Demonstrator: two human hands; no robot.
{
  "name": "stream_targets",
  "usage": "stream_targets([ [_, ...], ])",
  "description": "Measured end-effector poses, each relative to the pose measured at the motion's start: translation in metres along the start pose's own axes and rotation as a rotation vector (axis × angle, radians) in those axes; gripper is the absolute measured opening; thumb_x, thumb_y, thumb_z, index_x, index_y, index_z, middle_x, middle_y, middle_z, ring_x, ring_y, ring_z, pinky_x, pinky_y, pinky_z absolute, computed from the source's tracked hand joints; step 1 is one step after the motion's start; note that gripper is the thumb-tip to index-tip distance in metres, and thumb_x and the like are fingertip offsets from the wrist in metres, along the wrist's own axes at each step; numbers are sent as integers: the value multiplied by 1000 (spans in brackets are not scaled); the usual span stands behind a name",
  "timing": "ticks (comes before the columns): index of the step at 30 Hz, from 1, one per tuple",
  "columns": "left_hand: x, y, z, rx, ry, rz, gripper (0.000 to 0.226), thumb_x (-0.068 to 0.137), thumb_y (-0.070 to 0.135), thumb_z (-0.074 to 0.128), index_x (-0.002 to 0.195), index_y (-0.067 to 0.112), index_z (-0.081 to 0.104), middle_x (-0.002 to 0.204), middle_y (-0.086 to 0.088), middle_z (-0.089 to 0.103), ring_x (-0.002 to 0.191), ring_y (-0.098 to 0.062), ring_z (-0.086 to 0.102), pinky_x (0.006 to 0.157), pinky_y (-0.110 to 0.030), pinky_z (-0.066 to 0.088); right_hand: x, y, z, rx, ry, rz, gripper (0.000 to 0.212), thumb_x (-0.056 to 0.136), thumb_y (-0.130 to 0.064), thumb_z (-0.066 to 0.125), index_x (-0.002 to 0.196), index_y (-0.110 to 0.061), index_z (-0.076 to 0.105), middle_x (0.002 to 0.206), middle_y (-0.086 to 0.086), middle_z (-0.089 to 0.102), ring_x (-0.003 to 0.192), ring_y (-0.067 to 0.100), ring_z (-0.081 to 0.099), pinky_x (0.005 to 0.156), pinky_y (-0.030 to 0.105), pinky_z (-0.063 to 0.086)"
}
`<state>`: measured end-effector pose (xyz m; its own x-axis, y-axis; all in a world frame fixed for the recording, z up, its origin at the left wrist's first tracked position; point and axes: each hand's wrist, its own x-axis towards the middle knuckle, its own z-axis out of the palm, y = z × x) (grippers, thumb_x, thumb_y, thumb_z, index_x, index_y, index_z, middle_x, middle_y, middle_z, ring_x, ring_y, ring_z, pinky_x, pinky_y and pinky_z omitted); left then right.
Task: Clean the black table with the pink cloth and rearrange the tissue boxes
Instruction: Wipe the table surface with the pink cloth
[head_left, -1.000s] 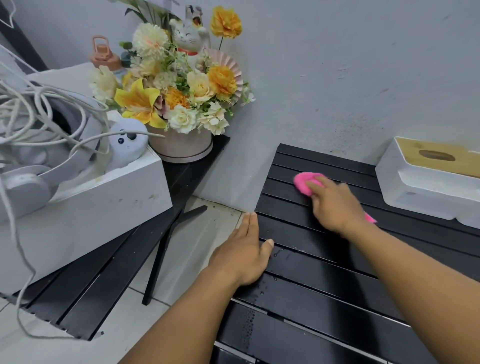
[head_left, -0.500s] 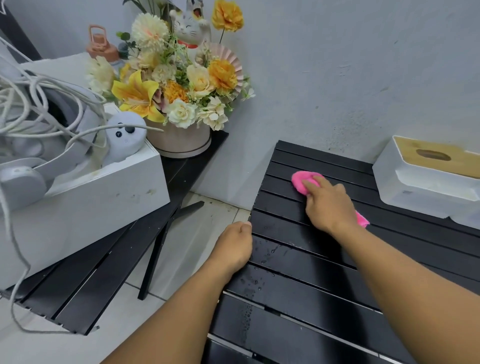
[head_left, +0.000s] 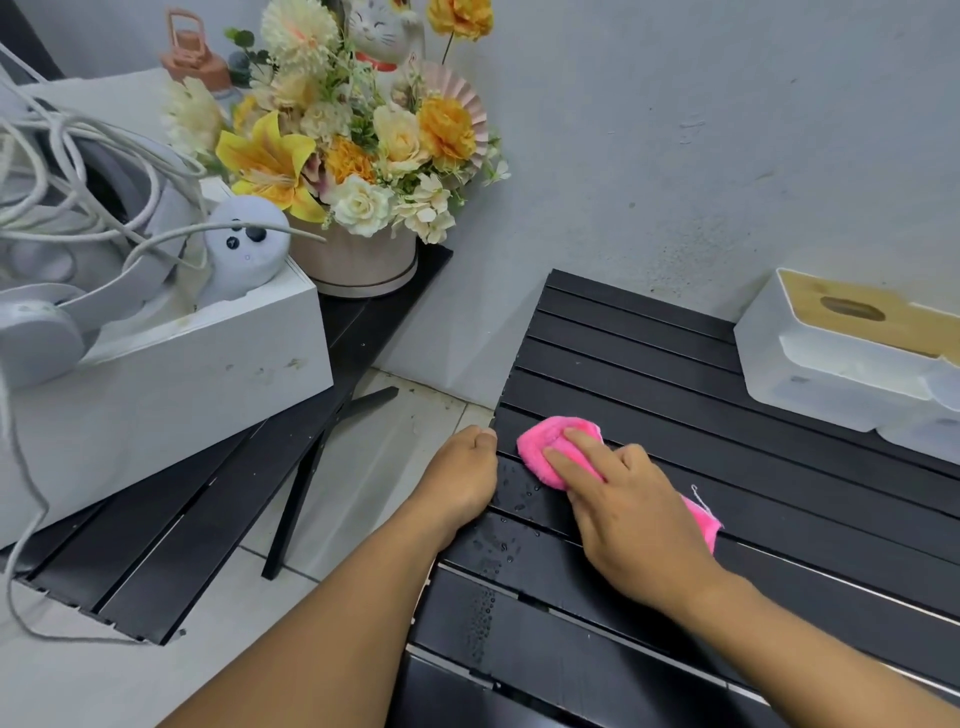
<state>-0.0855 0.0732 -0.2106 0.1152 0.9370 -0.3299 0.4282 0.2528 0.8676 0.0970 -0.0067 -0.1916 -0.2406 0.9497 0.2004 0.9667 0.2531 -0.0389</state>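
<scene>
A black slatted table (head_left: 649, 364) fills the right half of the view, with water drops near its left edge. My right hand (head_left: 628, 504) presses a pink cloth (head_left: 550, 447) flat on the slats close to that edge; a corner of the cloth sticks out behind the hand. My left hand (head_left: 462, 478) grips the table's left edge with curled fingers. A white tissue box (head_left: 831, 364) with a wooden lid stands at the table's far right, against the wall.
A second black slatted table (head_left: 171, 545) on the left carries a white box (head_left: 171, 374) of cables and devices and a flower pot (head_left: 353, 260) with a cat figurine. Tiled floor shows in the gap between the tables. A grey wall runs behind.
My right hand has dragged the pink cloth from the far slats toward me and to the left edge. My left hand has gone from lying flat to curling around the table's edge.
</scene>
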Motion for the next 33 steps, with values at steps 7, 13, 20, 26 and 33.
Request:
stream_targets([
  [7,0,1,0,-13,-11,6,40,103,34,28,97,10,60,99,-9,66,98,-26,61,89,-40,48,90,-6,15,-17,-5,126,42,95,-25,45,137,-26,49,150,0,40,85,27,36,71,35,31],
  [13,-1,0,0,-20,-13,-2,39,103,36,29,98,13,61,100,-6,66,99,-24,61,94,-40,49,102,-10,15,-47,-46,167,43,98,-26,41,140,-28,45,152,0,37,89,27,34,73,35,28],
  [20,0,-1,0,7,-5,13,37,103,31,27,97,12,58,98,-5,63,93,-21,58,80,-31,44,-10,-15,-7,16,-26,42,45,93,-23,51,137,-31,47,145,-7,45,78,24,40,68,42,47],
  [26,-1,-2,0,16,-21,2,39,104,36,25,101,17,60,103,0,64,98,-17,58,86,-33,46,5,32,-5,-41,4,278,36,93,-20,51,128,-29,53,143,-3,48,74,26,34,64,37,42],
  [33,-1,-2,0,38,6,13,40,103,35,25,98,14,59,101,-3,64,96,-19,59,81,-33,45,96,29,5,-43,-85,530,41,91,-22,44,131,-24,49,148,3,36,108,38,41,88,42,38],
])
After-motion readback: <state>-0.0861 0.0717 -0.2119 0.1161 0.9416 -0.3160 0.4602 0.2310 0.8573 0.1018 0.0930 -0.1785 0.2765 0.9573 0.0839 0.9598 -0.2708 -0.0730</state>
